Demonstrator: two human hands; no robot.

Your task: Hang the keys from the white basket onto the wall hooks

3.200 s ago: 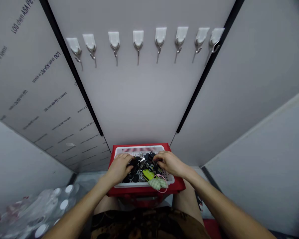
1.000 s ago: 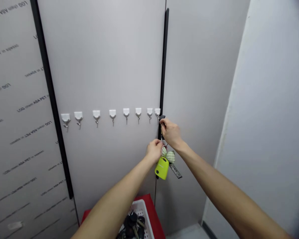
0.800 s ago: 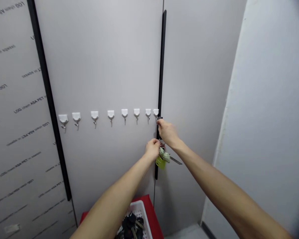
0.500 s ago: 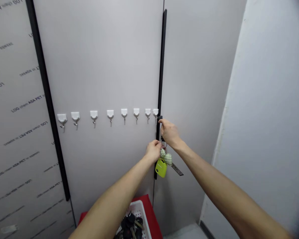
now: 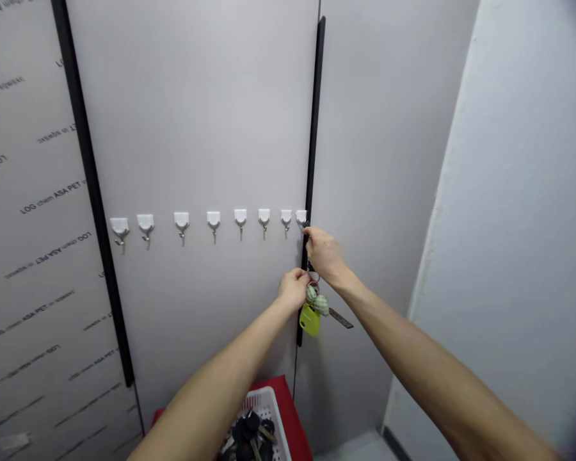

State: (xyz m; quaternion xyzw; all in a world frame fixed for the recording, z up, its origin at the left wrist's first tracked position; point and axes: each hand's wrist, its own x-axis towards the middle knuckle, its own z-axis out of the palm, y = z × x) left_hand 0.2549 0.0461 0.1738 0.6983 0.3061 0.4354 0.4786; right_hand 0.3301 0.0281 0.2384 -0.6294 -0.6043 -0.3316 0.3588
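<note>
My right hand is closed on the black upper end of a keychain, close beside the rightmost white hook. Just below, my left hand pinches the keychain near its metal ring. From the ring hang a green checked bow, a yellow-green tag and a dark flat strip. Whether the black end touches the hook is hidden by my right fingers.
Several white hooks run in a row across the grey cabinet door. Long black handles stand beside the door seams. Below, a white basket of dark key-like items rests on a red surface. A pale wall rises at right.
My right hand has moved slightly left and up, bringing the keychain's black end closer to the rightmost hook. My left hand and the hanging tag have shifted a little with it.
</note>
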